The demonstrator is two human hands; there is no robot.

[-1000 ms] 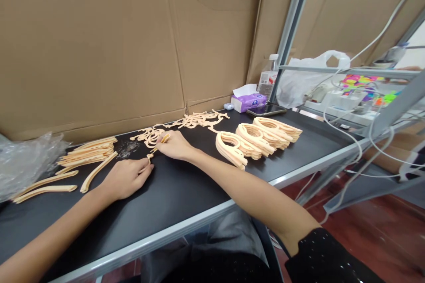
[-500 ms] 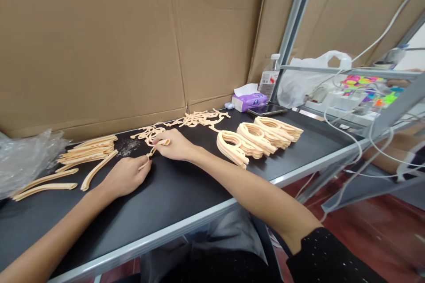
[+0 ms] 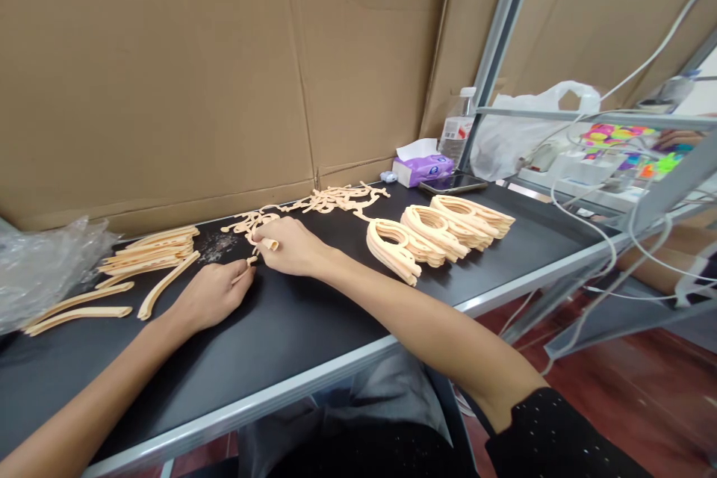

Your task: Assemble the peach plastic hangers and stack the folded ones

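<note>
My left hand [image 3: 210, 296] rests on the black table [image 3: 291, 343], fingers pinched on the near end of a thin peach plastic strip [image 3: 250, 264]. My right hand [image 3: 288, 245] is closed on the strip's far end [image 3: 269, 243], right beside the left. Just behind the hands lies a scatter of peach trimmings [image 3: 319, 203]. Rows of peach looped pieces [image 3: 437, 231] stand to the right of my right forearm. A pile of curved peach bars [image 3: 149, 252] lies to the left.
A cardboard wall [image 3: 196, 75] backs the table. A crumpled clear bag [image 3: 45, 265] sits at far left. A tissue pack [image 3: 421, 166], phone [image 3: 451, 184] and water bottle [image 3: 456, 131] stand at the back right. Metal frame posts, cables and a white bag [image 3: 532, 127] are beyond.
My right hand has turned the far end of the strip down and drawn slightly toward the left hand. The left hand has shifted a little up and left.
</note>
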